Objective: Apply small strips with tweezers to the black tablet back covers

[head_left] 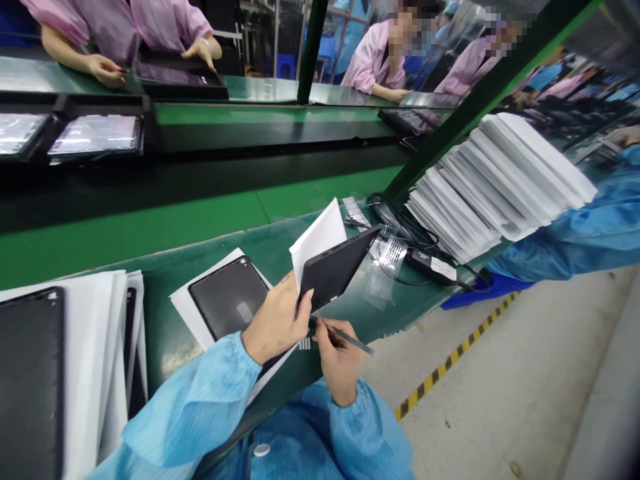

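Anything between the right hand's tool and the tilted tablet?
Nothing visible. The right hand holds the tool with its tip near the lower edge of the tablet, beside the left hand gripping it. The white sheet sits behind the tablet.

Left hand (275,323) has its fingers clamped on a black tablet (336,270), tipped up on edge with a white sheet (320,237) right behind it, while the right hand (340,363) pinches a thin pen (350,340) just below it. Another tablet (230,297) lies flat on paper on the green bench (280,250) beside the left hand. Off to the right there's a leaning stack (495,180) of white sheets, with label strips (387,260) near it.
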Demonstrator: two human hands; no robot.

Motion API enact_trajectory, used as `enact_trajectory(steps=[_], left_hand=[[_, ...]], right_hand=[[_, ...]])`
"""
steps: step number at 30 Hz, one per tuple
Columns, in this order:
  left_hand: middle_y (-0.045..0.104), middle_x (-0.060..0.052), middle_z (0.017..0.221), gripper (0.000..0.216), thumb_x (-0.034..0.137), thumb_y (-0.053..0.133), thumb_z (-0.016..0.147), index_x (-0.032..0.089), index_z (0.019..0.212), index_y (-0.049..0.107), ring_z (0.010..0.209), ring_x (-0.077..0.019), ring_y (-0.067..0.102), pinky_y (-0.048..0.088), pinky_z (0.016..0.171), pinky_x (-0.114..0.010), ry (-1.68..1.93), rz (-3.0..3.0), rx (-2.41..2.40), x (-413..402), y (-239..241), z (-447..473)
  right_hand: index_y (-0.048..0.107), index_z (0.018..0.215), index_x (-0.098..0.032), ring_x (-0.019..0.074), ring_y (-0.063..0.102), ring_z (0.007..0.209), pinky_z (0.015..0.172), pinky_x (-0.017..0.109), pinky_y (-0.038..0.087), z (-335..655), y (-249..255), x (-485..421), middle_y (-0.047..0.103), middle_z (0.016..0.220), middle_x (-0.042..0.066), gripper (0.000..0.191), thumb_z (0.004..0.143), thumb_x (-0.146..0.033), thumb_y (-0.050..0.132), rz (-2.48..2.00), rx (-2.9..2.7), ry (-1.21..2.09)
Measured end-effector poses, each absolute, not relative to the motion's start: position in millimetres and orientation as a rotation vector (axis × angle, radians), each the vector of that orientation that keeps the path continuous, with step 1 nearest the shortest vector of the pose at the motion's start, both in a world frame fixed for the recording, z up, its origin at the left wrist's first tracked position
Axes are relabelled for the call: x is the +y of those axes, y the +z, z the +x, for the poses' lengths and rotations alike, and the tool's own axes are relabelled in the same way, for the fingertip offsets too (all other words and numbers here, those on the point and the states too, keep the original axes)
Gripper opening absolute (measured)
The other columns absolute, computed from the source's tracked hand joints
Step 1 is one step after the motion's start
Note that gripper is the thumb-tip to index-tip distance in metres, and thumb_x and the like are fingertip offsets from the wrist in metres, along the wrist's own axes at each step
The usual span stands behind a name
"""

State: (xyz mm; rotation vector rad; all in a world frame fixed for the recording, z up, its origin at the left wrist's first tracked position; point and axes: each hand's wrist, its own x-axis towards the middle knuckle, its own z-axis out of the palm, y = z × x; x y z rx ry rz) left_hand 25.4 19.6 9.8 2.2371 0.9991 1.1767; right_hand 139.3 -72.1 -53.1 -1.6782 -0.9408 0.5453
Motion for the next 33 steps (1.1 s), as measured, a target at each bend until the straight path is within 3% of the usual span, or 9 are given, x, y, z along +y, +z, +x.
enact_trajectory(steps=[6,13,19,25,30,33], left_hand=[[0.063,-0.009,0.090,0.015,0.012,0.047,0.084,0.019,0.071,0.045,0.101,-0.0204,0.060,0.049,0.090,-0.031,1.167,2.218,0.983,19.3,11.9,25.9],[0.060,-0.006,0.075,0.009,0.013,0.045,0.085,0.016,0.082,0.053,0.086,-0.0199,0.062,0.050,0.086,-0.033,1.152,2.193,0.997,20.2,12.2,25.8],[0.064,-0.009,0.083,0.014,0.016,0.046,0.084,0.014,0.089,0.059,0.087,-0.0209,0.062,0.051,0.082,-0.034,1.140,2.127,1.011,18.1,14.2,25.1],[0.065,-0.006,0.078,0.014,0.026,0.055,0.082,0.015,0.081,0.063,0.077,-0.0194,0.062,0.051,0.076,-0.033,1.158,1.876,1.146,24.4,15.4,18.0],[0.067,-0.007,0.096,0.035,0.037,0.056,0.082,0.013,0.107,0.058,0.092,-0.0219,0.063,0.051,0.082,-0.035,1.338,1.434,1.356,31.4,24.7,-21.7],[0.068,-0.010,0.094,0.045,0.040,0.058,0.079,0.011,0.113,0.054,0.089,-0.0257,0.065,0.053,0.076,-0.037,1.375,1.158,1.404,13.6,27.2,-41.7]], right_hand=[[0.066,0.078,-0.018,0.0163,0.065,0.061,0.061,0.027,0.053,141.6,-53.3,-73.4,0.068,0.071,0.002,0.008,0.080,-0.025,0.063,-1.653,-1.017,0.518],[0.067,0.078,-0.018,0.0157,0.066,0.059,0.059,0.026,0.054,143.4,-52.2,-72.5,0.069,0.075,0.004,0.010,0.082,-0.025,0.061,-1.607,-1.052,0.544],[0.067,0.079,-0.017,0.0159,0.065,0.056,0.055,0.026,0.054,145.6,-48.0,-72.2,0.067,0.067,0.002,0.014,0.083,-0.028,0.058,-1.590,-1.045,0.586],[0.067,0.080,-0.017,0.0166,0.065,0.059,0.059,0.028,0.055,146.3,-51.9,-74.3,0.069,0.074,0.004,0.014,0.083,-0.029,0.059,-1.534,-1.047,0.634],[0.065,0.085,-0.016,0.0150,0.063,0.056,0.056,0.027,0.054,157.0,-48.9,-79.6,0.070,0.085,0.008,0.018,0.082,-0.034,0.061,-1.495,-0.882,0.664],[0.064,0.084,-0.016,0.0174,0.065,0.061,0.060,0.027,0.052,168.2,-43.3,-72.5,0.069,0.080,0.007,0.022,0.080,-0.038,0.064,-1.510,-0.795,0.702]])
